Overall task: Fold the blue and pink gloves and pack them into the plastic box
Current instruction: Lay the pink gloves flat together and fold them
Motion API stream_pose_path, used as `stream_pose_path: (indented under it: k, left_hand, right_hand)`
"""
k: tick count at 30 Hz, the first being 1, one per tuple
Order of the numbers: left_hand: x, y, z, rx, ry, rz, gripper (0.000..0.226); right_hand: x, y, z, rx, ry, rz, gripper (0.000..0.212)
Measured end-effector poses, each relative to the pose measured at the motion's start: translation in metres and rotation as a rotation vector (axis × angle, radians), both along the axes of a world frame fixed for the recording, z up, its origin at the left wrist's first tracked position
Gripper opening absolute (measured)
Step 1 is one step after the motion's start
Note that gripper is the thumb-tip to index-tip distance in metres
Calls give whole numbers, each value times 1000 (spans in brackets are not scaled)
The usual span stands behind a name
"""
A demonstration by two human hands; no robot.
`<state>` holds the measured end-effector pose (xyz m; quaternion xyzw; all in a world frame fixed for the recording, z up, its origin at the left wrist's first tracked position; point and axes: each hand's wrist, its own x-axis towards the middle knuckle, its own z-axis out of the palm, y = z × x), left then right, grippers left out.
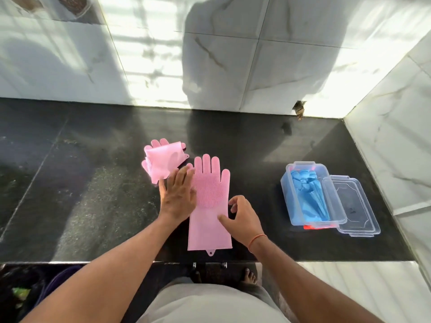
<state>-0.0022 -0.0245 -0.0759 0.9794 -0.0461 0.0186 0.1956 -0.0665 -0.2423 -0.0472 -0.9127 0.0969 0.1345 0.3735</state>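
Both hands lie open on a pink glove (211, 201) and grip nothing. The left hand (177, 197) lies flat, fingers spread, along the glove's left edge, its fingertips reaching toward a second, folded pink glove (162, 162). The right hand (245, 217) rests on the cuff's right side, thumb on the cuff, fingers loosely curled at the glove's edge. This glove lies flat, bristled palm up, fingers pointing toward the wall, cuff near the front edge of a dark stone counter (81, 194). The folded glove sits just beyond it to the left. Well to the right stands a clear plastic box (285, 190) with the blue gloves (307, 194) packed inside. Its clear lid (356, 206) lies on the counter, touching the box's right side
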Motion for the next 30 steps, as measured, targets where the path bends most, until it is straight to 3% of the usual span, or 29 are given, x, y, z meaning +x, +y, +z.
stream_pose_path:
  k: [4, 7, 10, 13, 17, 21, 27, 30]
  left_hand:
    - [23, 41, 16, -136, 35, 389, 86]
    - [35, 65, 20, -191, 111, 478, 80]
    - [42, 83, 22, -189, 96, 407, 43]
    - [48, 94, 26, -175, 21, 359, 24]
    - [38, 97, 33, -119, -69, 308, 16]
    - [14, 83, 35, -191, -291, 178, 7]
    - [-27, 50, 19, -295, -318, -167, 16]
    - [-35, 45, 24, -500, -305, -121, 12]
  right_hand:
    - [31, 28, 8, 84, 20, 56, 43]
    - [54, 56, 16, 233, 147, 49, 47]
    - [71, 84, 24, 398, 315, 0, 57]
    - [81, 103, 27, 476, 384, -44, 62]
    - [88, 115, 28, 553, 445, -101, 52]
    - [93, 120, 33, 669, 516, -169, 45]
    - [86, 127, 37, 956, 515, -312, 42]
    - [79, 123, 39, 918, 401, -351, 40]
